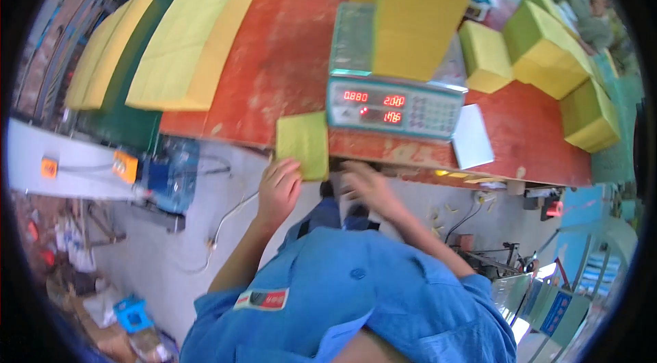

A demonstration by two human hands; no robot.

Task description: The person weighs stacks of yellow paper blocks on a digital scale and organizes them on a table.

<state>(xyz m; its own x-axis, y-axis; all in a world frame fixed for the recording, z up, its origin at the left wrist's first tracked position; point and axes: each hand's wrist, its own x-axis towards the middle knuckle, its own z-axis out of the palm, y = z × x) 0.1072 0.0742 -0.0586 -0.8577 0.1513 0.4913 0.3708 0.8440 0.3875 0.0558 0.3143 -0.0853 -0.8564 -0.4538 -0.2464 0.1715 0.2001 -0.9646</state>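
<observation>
A small stack of yellow paper [303,143] lies at the front edge of the red table, its near end jutting past the edge. My left hand [279,192] holds its near left corner, fingers on top; the thumb is partly hidden. Just right of the stack, my right hand [367,188] is by the table edge, fingers apart, slightly blurred and holding nothing visible. Behind the hands stands a digital scale [404,108] with lit red figures. A tall yellow paper stack [419,21] rests on the scale's platform.
Long rows of yellow paper [195,41] line the left of the red table [277,41]. Several yellow blocks [540,41] stand at the right. A white sheet [472,137] lies beside the scale. A cable [222,229] runs over the floor at left.
</observation>
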